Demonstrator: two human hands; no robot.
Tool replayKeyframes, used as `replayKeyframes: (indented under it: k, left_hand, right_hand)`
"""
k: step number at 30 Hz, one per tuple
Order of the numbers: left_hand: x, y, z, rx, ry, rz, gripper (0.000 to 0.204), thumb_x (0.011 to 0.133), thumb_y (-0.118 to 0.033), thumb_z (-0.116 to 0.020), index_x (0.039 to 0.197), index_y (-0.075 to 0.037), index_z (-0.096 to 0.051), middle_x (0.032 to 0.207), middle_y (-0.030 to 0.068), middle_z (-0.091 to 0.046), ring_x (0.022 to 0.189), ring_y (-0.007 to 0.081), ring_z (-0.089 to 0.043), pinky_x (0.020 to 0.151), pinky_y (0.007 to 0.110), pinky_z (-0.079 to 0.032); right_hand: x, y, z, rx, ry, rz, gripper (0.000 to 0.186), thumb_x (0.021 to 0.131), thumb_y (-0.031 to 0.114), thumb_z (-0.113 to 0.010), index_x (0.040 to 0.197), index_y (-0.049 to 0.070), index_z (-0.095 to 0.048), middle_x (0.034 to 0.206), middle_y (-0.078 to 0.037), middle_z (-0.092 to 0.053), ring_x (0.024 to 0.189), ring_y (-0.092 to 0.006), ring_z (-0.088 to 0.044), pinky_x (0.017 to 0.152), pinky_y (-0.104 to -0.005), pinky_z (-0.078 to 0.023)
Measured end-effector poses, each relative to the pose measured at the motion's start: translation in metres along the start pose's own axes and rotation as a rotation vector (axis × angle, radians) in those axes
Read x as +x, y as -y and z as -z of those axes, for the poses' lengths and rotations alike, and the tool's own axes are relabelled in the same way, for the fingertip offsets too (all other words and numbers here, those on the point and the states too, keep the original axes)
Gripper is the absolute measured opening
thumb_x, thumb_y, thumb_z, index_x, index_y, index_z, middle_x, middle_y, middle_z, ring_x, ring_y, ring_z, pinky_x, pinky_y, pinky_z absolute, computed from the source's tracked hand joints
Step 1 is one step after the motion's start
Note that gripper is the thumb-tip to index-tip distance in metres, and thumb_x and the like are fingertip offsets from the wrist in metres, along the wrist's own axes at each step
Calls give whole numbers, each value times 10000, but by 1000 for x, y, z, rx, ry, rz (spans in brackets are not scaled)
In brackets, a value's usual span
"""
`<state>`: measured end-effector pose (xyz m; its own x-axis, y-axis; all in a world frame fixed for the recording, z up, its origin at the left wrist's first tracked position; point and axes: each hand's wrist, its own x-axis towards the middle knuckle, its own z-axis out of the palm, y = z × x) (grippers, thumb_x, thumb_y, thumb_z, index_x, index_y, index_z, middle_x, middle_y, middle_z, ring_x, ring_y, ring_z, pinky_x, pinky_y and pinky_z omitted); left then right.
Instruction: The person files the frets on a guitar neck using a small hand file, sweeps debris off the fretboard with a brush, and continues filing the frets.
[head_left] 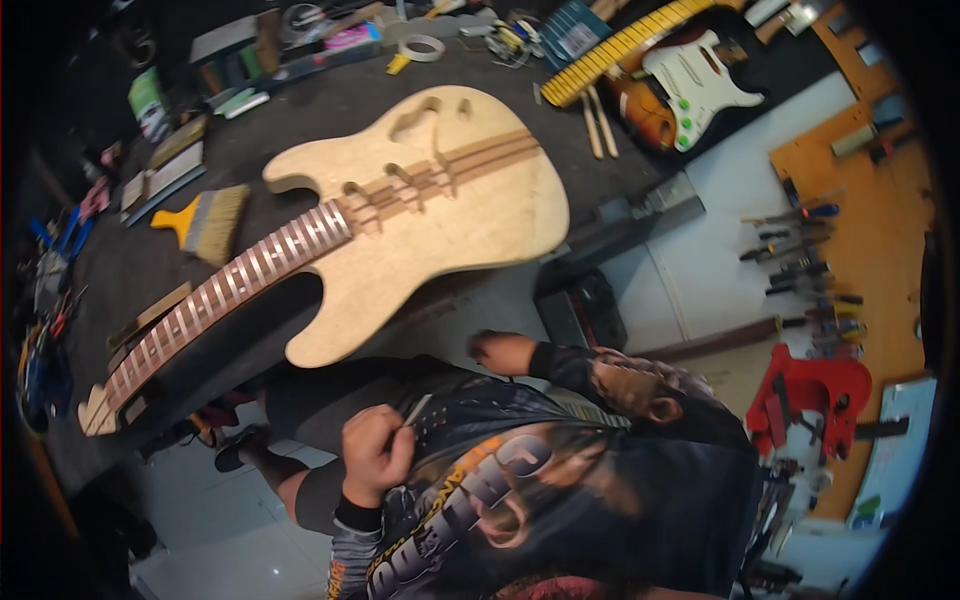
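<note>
An unfinished electric guitar lies on the dark workbench, its pale wooden body point(480, 210) with carved cavities and a brown centre stripe. Its fretted neck point(235, 290) reaches toward the lower left, ending in a bare headstock point(98, 412). My left hand point(375, 450) is curled closed in front of my shirt, apart from the guitar; a thin pale strip shows beside it, and whether the fingers hold it is unclear. Below the bench edge, my right hand point(503, 352) is nearest the guitar body without touching it. Its fingers are bent, dim and smeared.
A yellow-handled brush point(210, 225) lies beside the neck. Farther back are a tape roll point(421, 48) and a green-labelled bottle point(149, 104). At the upper right rests a sunburst guitar point(640, 110). Tools hang on a wooden board point(880, 250), near a red clamp-like tool point(812, 400).
</note>
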<state>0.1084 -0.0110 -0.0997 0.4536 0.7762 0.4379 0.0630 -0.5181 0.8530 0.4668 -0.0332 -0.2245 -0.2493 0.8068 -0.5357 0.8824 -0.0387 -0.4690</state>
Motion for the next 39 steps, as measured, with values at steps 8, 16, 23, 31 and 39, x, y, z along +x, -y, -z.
replayKeyframes:
  k: [8, 16, 23, 31, 39]
  left_hand:
    - [-12, -8, 2, 116, -90, 44, 171, 908, -66, -775, 840, -43, -621, 748, 137, -622, 655, 379, -643, 631, 470, -508]
    - [-36, -8, -3, 167, -269, 52, 171, 982, -95, -761, 866, -53, -642, 722, 89, -645, 639, 338, -646, 616, 454, -502]
    - [-87, -19, -2, 243, -484, 128, 182, 982, -105, -760, 867, -36, -637, 726, 110, -626, 658, 345, -654, 628, 453, -507]
    - [-139, -20, 0, 263, -770, 239, 200, 1013, -93, -739, 871, -24, -616, 746, 116, -611, 641, 331, -630, 622, 437, -492]
    - [-189, -17, -14, 55, -1105, 448, 217, 1135, -120, -656, 944, -19, -630, 756, 65, -649, 624, 149, -607, 587, 333, -455]
  right_hand:
    - [18, 39, 58, -304, 390, 249, 338, 1080, 252, -579, 1248, 33, -773, 1198, -260, -795, 1120, -479, -766, 995, -557, -599]
    - [90, 63, 25, -15, 94, 362, 336, 1074, 201, -631, 1365, 58, -719, 1276, -256, -765, 1218, -462, -729, 1077, -504, -571]
    - [199, 182, -30, 304, -97, 641, 173, 1158, 156, -636, 1276, 53, -710, 1154, -149, -785, 1125, -264, -763, 997, -389, -576]
    - [297, 359, -76, 616, 64, 468, 593, 1135, 397, -724, 1601, 63, -575, 1321, -166, -763, 1169, -240, -747, 1007, -380, -581]
    - [384, 379, -71, 1059, 449, 379, 565, 1191, 355, -566, 1644, 22, -505, 1465, -248, -702, 1371, -401, -718, 1124, -503, -608]
